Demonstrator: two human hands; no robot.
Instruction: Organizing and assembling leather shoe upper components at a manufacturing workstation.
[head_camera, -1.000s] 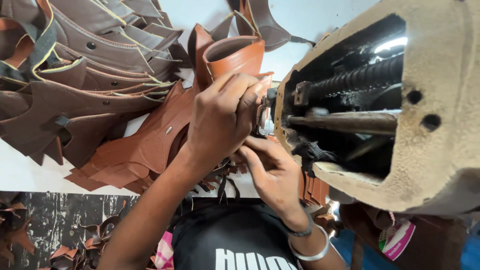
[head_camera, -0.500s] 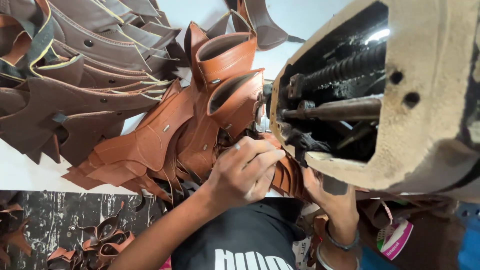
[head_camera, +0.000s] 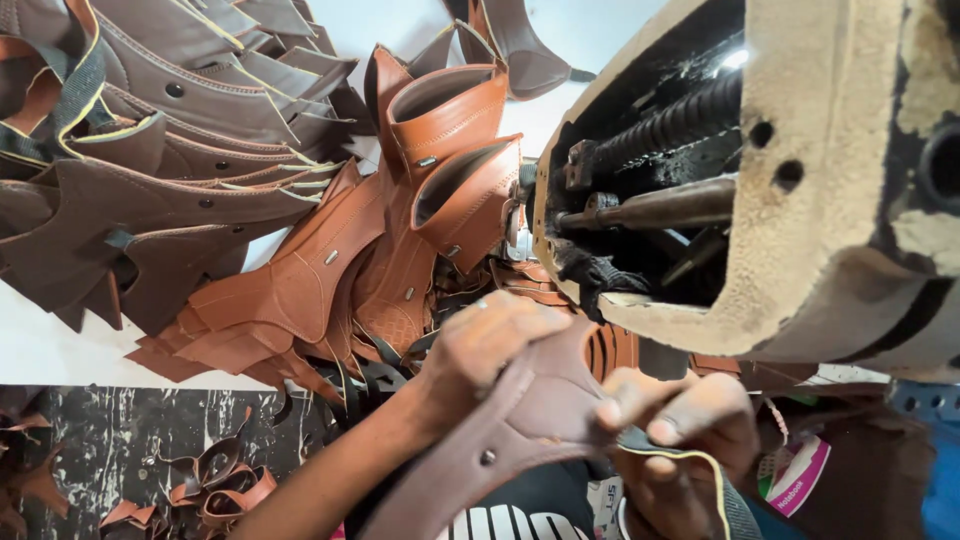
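One dark brown leather piece (head_camera: 530, 420) is held low in the middle of the view, just under the nose of the sewing machine (head_camera: 800, 190). It has a small round rivet and a yellow-edged strap trailing from its right end. Two hands hold it. The left hand (head_camera: 490, 345) lies over its upper edge, fingers curled down and clamped on the leather. The right hand (head_camera: 680, 430) pinches the strap end between thumb and fingertips, closed tight on it. The far end of the piece runs off the bottom of the view, so its full shape cannot be made out.

Just beyond the hands lies a heap of tan leather uppers (head_camera: 400, 220); two stand open like cuffs, and the rest overlap too much to count. Up at the left is a stack of dark brown pieces (head_camera: 170, 120) with yellow edging, also too layered to number, and cut off at the top and left. The machine's open side shows a coiled spring and a rod; the needle area is hidden behind the leather. A few scraps (head_camera: 220, 485) lie on the dark floor at lower left.
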